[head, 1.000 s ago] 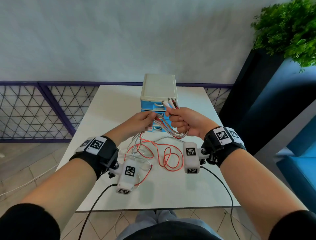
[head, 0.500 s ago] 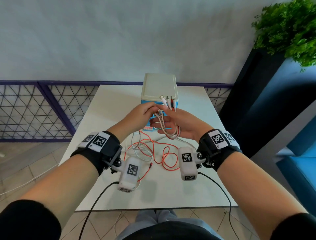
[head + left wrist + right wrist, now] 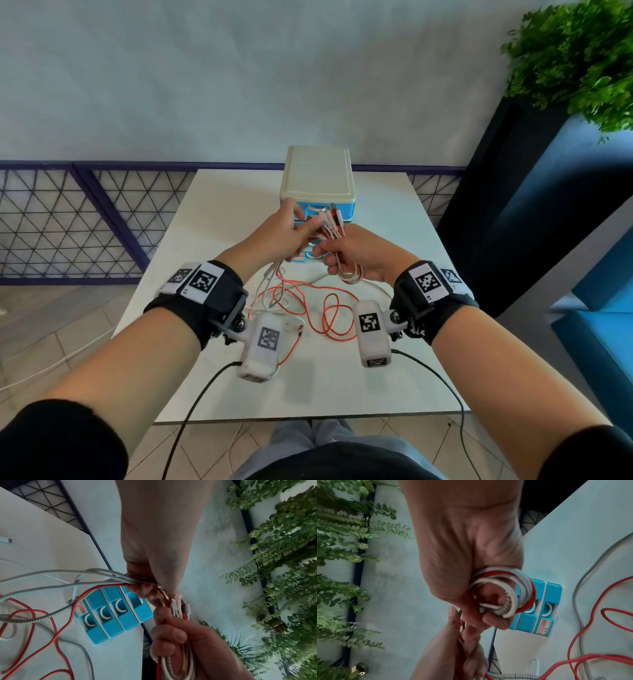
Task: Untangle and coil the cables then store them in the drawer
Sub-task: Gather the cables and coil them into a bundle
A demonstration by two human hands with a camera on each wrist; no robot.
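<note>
My right hand grips the coiled cables, left hand pinching their strands, both just before the drawer unit; I see bare table nearer me.

readable text: none | drawer unit label: too blurred to read

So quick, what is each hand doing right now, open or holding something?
Left hand: pinching the loose cable strands and feeding them over.
Right hand: closed around the coiled cables, plug ends sticking up.
</note>
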